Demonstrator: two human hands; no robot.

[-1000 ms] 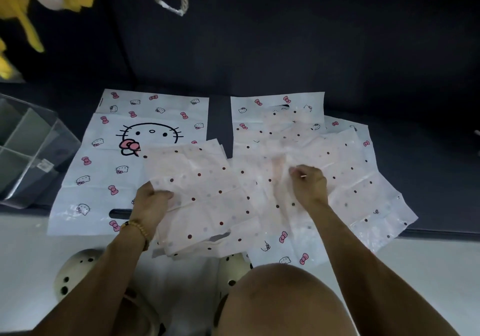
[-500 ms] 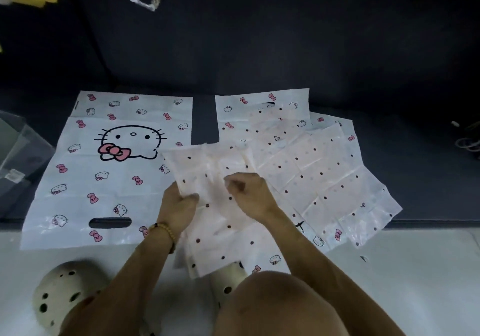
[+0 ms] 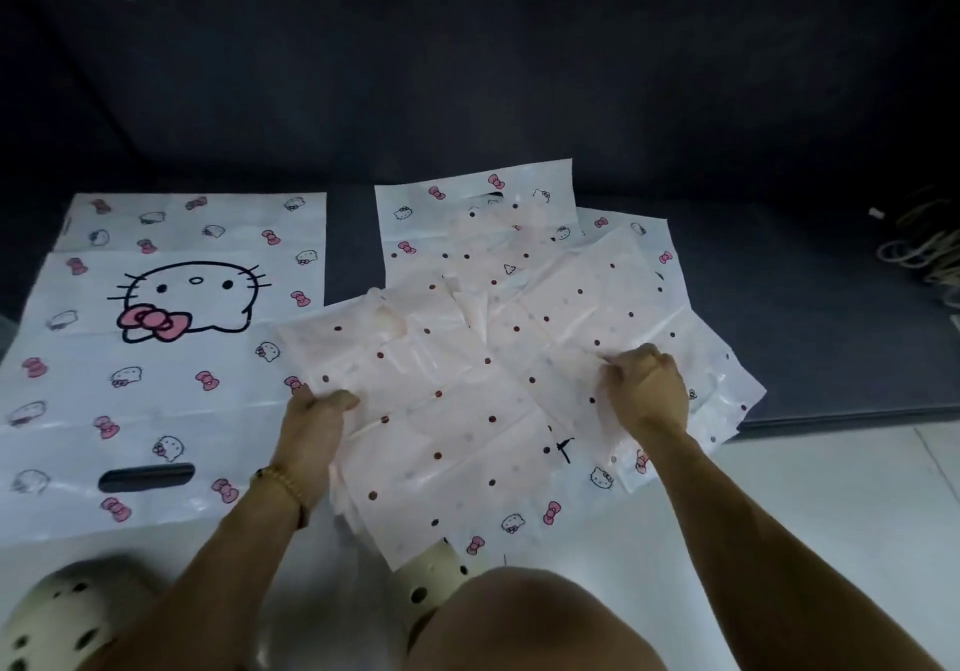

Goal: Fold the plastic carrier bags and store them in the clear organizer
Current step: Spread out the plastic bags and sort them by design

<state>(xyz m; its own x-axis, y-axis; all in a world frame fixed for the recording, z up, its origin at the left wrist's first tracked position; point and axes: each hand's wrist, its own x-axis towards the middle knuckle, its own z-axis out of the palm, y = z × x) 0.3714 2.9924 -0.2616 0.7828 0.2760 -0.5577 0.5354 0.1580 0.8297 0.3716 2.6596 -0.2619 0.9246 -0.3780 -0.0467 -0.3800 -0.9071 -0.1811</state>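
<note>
A pale pink dotted carrier bag (image 3: pixel 441 400) lies in front of me, spread across a heap of other bags. My left hand (image 3: pixel 317 421) pinches its left edge. My right hand (image 3: pixel 647 390) has its fingers curled on the pink plastic at the right side. A second pink dotted bag (image 3: pixel 587 307) lies behind, over white cat-print bags (image 3: pixel 467 192). One large white cat-print bag (image 3: pixel 171 348) lies flat on the left. The clear organizer is out of view.
The bags lie on a dark mat (image 3: pixel 805 348) whose front edge meets a white floor (image 3: pixel 831 488). My cream perforated shoes (image 3: pixel 57 618) and my knee (image 3: pixel 524 623) are below. Coiled cord (image 3: pixel 919 249) lies at the far right.
My right hand has moved from the bag's middle out to the right, and the pink bag is now spread wider between both hands. The view has shifted right, losing the organizer.
</note>
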